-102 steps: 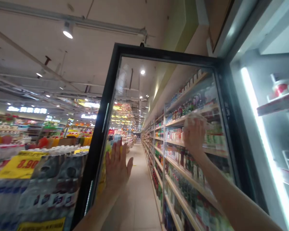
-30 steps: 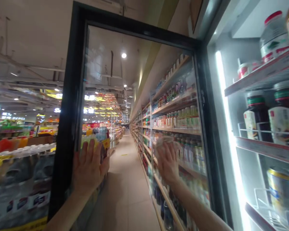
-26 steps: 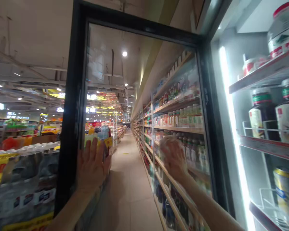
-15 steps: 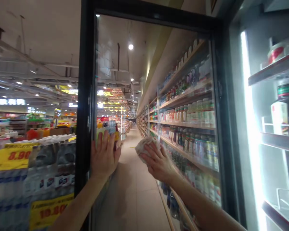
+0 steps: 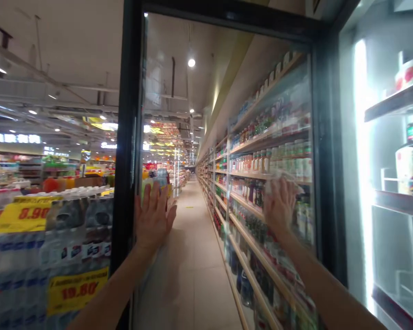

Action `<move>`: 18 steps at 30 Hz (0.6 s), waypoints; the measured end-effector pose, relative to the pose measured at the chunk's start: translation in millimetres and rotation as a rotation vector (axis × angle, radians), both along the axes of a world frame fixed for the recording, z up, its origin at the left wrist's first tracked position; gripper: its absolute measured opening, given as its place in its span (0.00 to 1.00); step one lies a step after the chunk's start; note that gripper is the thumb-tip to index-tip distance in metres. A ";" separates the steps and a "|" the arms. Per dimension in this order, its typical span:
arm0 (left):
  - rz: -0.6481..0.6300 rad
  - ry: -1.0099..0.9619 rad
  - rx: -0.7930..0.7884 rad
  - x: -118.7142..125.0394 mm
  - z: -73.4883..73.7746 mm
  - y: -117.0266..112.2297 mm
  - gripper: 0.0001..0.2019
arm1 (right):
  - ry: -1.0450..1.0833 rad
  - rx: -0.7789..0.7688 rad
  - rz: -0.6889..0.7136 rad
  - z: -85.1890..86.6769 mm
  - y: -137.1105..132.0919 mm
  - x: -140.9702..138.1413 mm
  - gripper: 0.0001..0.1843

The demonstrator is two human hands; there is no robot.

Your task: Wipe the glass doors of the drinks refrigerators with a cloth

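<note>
An open glass cooler door (image 5: 129, 137) with a black frame stands in front of me. My left hand (image 5: 153, 217) lies flat on the glass near the door's left edge, fingers stretched upward. My right hand (image 5: 278, 206) presses a crumpled white cloth (image 5: 282, 176) against the glass near the right, hinged side. The cloth mostly hides behind my fingers and is blurred.
The lit cooler interior (image 5: 392, 183) with bottles on white shelves is at the right. Through the glass a long aisle (image 5: 192, 256) runs ahead beside stocked shelves (image 5: 254, 183). Stacked bottle packs with yellow price signs (image 5: 24, 215) stand at the left.
My right hand with the cloth has slid from the middle of the glass to the right and slightly up. My left hand stays flat in the same place.
</note>
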State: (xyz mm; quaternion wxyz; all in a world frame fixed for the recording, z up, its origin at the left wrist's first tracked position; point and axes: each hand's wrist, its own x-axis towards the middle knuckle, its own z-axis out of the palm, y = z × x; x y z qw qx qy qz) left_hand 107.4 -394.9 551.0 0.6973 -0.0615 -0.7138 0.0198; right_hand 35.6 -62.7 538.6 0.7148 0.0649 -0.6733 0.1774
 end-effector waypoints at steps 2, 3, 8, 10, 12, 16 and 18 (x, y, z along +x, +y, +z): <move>-0.016 -0.004 0.022 1.5 0.4 1.8 0.27 | 0.035 -0.277 -0.062 0.7 40.9 -7.3 0.28; -0.026 -0.004 0.029 1.9 0.6 2.4 0.27 | 0.051 -0.304 -0.078 -2.7 49.5 -7.2 0.28; -0.039 0.009 0.020 -0.9 0.3 0.7 0.28 | 0.023 0.351 0.000 -20.3 2.8 8.8 0.28; -0.022 0.012 0.017 -2.9 -0.5 -1.0 0.29 | 0.027 0.437 0.017 -7.6 -12.0 11.5 0.28; -0.002 0.013 0.007 -5.0 -1.5 -2.5 0.29 | 0.061 0.232 -0.015 14.9 -16.6 9.5 0.28; 0.026 0.028 -0.013 -7.9 -2.7 -4.7 0.29 | 0.096 0.112 -0.002 44.2 -43.7 8.7 0.28; 0.032 0.037 -0.017 -8.7 -2.9 -5.4 0.30 | 0.101 0.516 0.069 44.8 -62.8 12.7 0.27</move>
